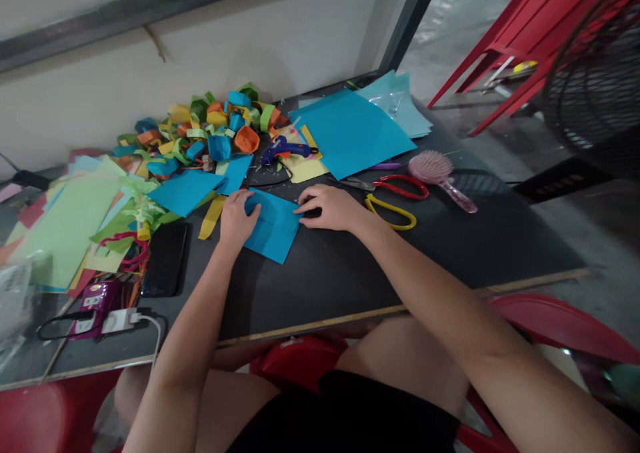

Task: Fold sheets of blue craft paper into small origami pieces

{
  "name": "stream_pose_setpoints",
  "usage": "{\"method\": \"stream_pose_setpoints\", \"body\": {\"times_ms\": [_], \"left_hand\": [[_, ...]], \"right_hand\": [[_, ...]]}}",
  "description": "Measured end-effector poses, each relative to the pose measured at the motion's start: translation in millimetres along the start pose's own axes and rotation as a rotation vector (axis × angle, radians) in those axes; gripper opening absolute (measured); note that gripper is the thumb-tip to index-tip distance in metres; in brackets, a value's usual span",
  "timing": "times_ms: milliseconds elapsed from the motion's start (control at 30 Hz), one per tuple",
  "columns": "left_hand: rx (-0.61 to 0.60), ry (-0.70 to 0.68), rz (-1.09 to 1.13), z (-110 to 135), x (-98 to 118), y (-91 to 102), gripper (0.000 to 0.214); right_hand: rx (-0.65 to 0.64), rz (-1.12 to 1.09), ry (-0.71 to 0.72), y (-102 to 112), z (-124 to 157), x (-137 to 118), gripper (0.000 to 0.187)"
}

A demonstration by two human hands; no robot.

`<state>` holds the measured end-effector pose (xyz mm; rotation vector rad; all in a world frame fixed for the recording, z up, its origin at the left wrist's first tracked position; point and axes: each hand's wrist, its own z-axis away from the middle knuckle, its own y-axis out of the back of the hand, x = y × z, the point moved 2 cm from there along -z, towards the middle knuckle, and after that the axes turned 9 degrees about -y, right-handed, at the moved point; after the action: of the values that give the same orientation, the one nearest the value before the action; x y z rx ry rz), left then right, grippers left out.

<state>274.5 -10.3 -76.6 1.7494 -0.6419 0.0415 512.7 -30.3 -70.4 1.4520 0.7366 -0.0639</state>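
Observation:
A folded blue paper sheet [274, 229] lies on the dark table [350, 273] in front of me. My left hand [237, 218] presses down on its left edge with curled fingers. My right hand [327, 207] rests on its upper right corner, fingers bent and pressing the paper flat. Just beyond lie more blue sheets [187, 189] and a heap of curled paper pieces [215, 129] in orange, green, yellow and blue.
Large blue sheets [350, 129], a blue glue gun [285, 149], red scissors [400, 186], yellow scissors [390, 213] and a pink hairbrush [440, 176] lie at the right. A black phone [164, 259], green paper [70, 226] and a plug adapter [120, 318] sit left. Red chairs [525, 33] and a fan [595, 79] stand beyond.

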Motion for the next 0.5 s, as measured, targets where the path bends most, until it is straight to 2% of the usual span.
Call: {"method": "stream_pose_setpoints", "body": {"times_ms": [200, 367, 500], "left_hand": [[-0.072, 0.072, -0.085, 5, 13, 3.3, 0.049], [-0.101, 0.071, -0.122, 6, 18, 4.5, 0.049], [-0.077, 0.089, -0.13, 7, 19, 3.1, 0.047]], "right_hand": [[0.012, 0.025, -0.02, 0, 0, -2, 0.022], [0.007, 0.026, -0.009, 1, 0, -2, 0.023], [0.0, 0.04, 0.012, 1, 1, -2, 0.024]]}}
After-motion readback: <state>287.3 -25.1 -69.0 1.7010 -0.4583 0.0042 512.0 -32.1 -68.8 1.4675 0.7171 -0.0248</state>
